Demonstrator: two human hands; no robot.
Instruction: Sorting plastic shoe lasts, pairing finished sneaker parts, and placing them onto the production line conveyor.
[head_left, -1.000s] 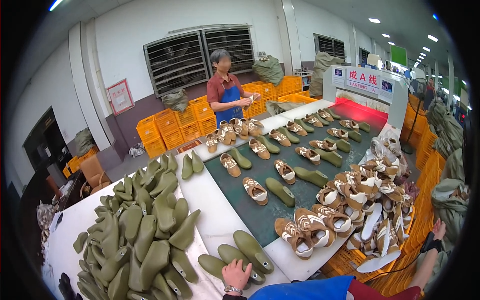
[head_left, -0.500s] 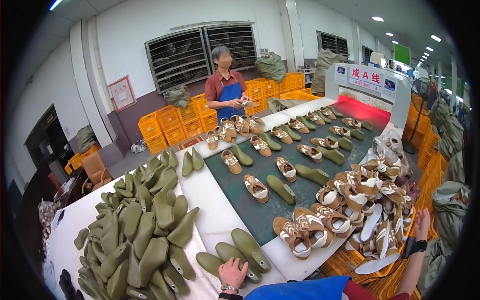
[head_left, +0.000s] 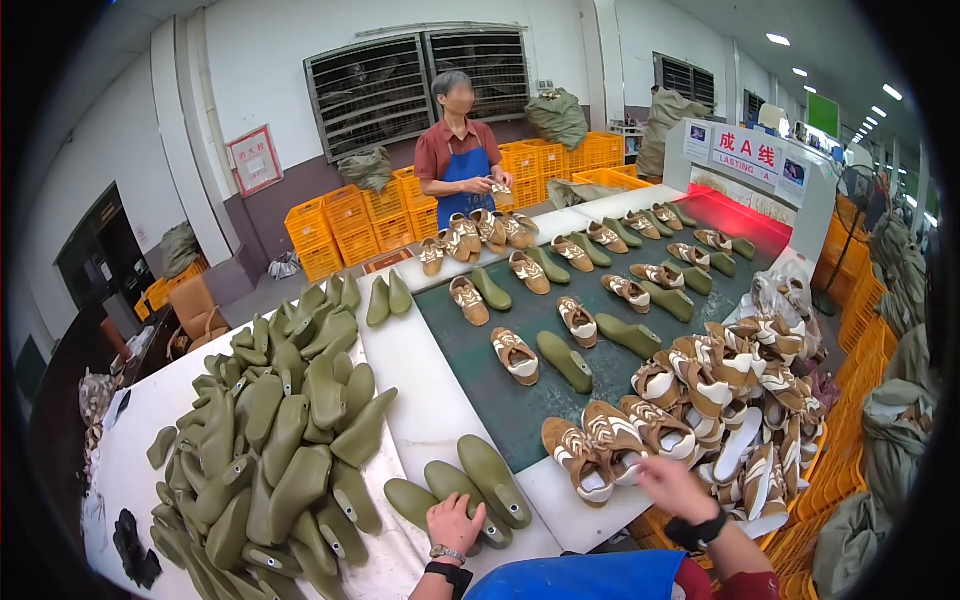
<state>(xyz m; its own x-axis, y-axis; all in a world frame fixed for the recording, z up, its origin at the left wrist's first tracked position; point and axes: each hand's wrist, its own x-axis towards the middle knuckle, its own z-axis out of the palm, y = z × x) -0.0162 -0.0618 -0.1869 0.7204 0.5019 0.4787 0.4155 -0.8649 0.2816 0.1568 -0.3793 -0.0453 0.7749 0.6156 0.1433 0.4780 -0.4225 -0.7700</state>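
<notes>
1. Since the earlier frames the right hand (head_left: 672,487) has swung in from the far right edge and now hovers over the near end of the shoe pile (head_left: 735,385), just beside the brown-and-white shoe (head_left: 578,458) at the belt's near end; left hand (head_left: 452,522) hasn't moved
2. Left hand rests, fingers loosely curled, on the middle one of three green shoe lasts (head_left: 455,490) at the table's near edge; can't tell if it's actually gripping
3. Right hand motion-blurred, looks open, holding nothing that I can make out
4. Both forearms cut off by the lower frame edge; blue garment hides the table edge between them
5. Big green last heap (head_left: 270,430) fills the left of the white table (head_left: 420,390); bare strip runs between heap and dark belt (head_left: 520,330)
6. Another person in a blue apron (head_left: 462,170) stands at the far end, holding a shoe
</notes>
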